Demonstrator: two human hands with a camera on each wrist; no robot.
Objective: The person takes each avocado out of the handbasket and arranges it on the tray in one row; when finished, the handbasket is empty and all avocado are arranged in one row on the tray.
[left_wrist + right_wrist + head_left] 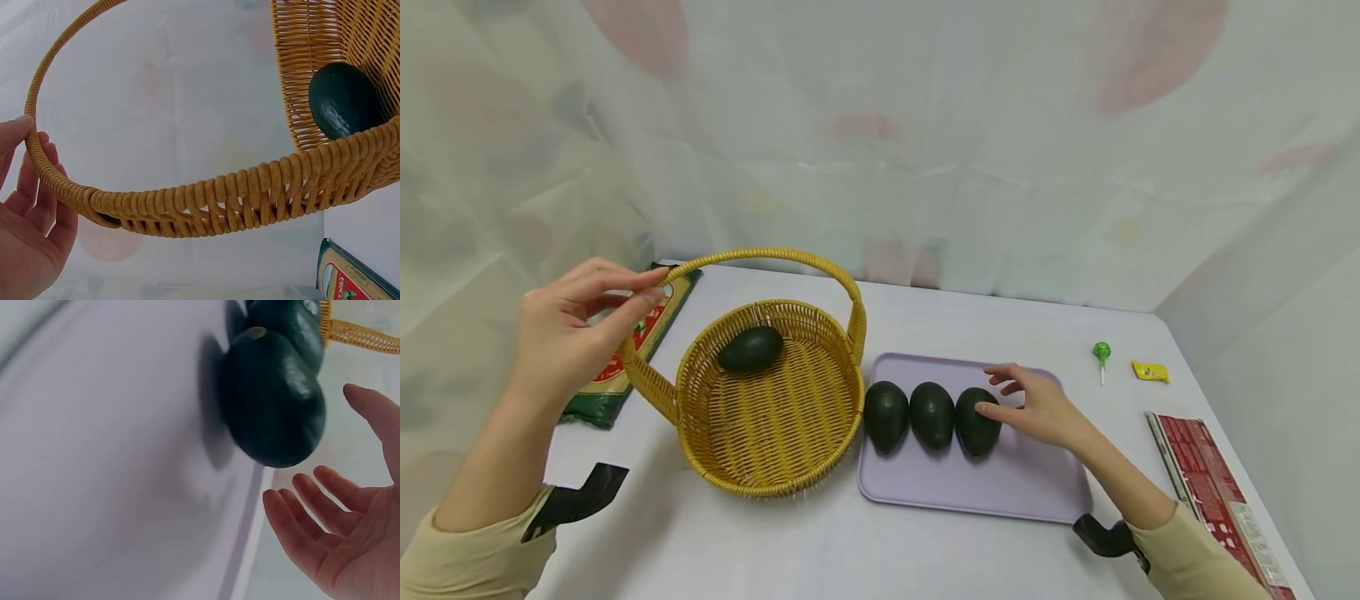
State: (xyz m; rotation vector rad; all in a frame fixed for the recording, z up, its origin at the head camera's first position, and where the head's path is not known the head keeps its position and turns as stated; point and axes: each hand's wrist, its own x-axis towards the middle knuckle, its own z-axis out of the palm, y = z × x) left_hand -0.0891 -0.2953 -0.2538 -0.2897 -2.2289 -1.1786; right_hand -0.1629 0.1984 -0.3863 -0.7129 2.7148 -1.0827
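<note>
My left hand (576,321) pinches the arched handle (760,252) of a round yellow wicker basket (782,417) between thumb and fingers, at the handle's left side. Inside the basket, against its back wall, lies one dark green avocado (750,349). Three more avocados stand in a row on a lilac tray (917,487) right of the basket: a left one (886,417), a middle one (932,415) and a right one (977,421). Over the right avocado hovers my right hand (1033,408), its fingers spread and loosely bent; in the right wrist view a gap shows between fingers and fruit.
Behind the left hand lies a green and red food packet (602,400). At the right of the white table are a green lollipop (1102,352), a small yellow wrapped sweet (1151,372) and a red printed package (1210,483). Pale patterned curtains hang around the table.
</note>
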